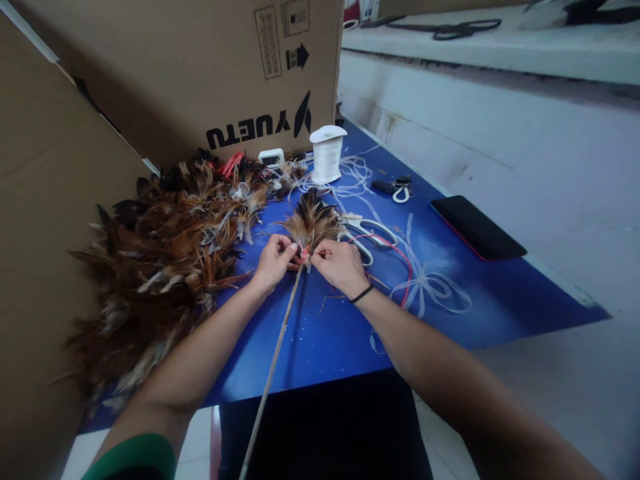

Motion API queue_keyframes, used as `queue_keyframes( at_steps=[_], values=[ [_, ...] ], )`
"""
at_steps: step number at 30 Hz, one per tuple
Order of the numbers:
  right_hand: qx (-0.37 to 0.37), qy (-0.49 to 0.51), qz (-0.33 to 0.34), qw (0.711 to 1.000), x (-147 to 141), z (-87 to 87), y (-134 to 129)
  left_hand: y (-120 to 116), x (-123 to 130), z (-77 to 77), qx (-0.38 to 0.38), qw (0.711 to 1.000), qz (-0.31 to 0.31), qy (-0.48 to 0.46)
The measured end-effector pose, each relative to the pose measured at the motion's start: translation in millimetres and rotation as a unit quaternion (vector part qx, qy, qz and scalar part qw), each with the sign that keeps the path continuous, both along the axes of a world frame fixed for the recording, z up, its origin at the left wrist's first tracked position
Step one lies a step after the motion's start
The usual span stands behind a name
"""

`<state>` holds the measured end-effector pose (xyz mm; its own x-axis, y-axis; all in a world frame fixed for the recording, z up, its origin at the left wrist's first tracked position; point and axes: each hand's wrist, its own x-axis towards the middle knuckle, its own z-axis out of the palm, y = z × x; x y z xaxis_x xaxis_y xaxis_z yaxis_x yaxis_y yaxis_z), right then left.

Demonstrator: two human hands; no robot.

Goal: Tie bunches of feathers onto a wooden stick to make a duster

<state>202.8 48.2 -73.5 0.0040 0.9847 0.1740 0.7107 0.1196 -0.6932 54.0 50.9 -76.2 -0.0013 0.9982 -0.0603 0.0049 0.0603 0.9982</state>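
A bundle of brown and black feathers (313, 217) is at the top end of a long thin stick (277, 343), which slants down toward my lap. Red string (305, 254) is wound around the base of the feathers. My left hand (275, 262) is closed at the left side of this base, thumb and fingers pinching it. On the other side my right hand (343, 267), with a black band on the wrist, is pinched closed against the base; what lies between its fingertips is too small to make out. Scissors (383, 233) with pale handles lie just behind my right hand.
A large feather pile (170, 253) covers the left of the blue table (325, 347), beside cardboard boxes (175, 73). A white ribbon spool (327, 157), loose ribbon (433, 287), keys (400, 185) and a black phone (477, 228) lie behind and right.
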Motion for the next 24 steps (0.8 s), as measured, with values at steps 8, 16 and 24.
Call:
queue_keyframes(
  at_steps=[8, 16, 24],
  values=[
    [-0.009, -0.001, 0.001, 1.000, 0, -0.1, 0, -1, -5, -9.2, 0.037, 0.992, -0.019, 0.117],
    [-0.003, 0.004, 0.000, 1.000, 1, 0.1, 0, 2, -4, -11.4, 0.033, 0.994, -0.014, 0.100],
    [0.001, 0.003, -0.002, 1.000, 1, -2.3, 2, 4, -10, -19.4, 0.043, 0.990, -0.030, 0.130]
  ],
)
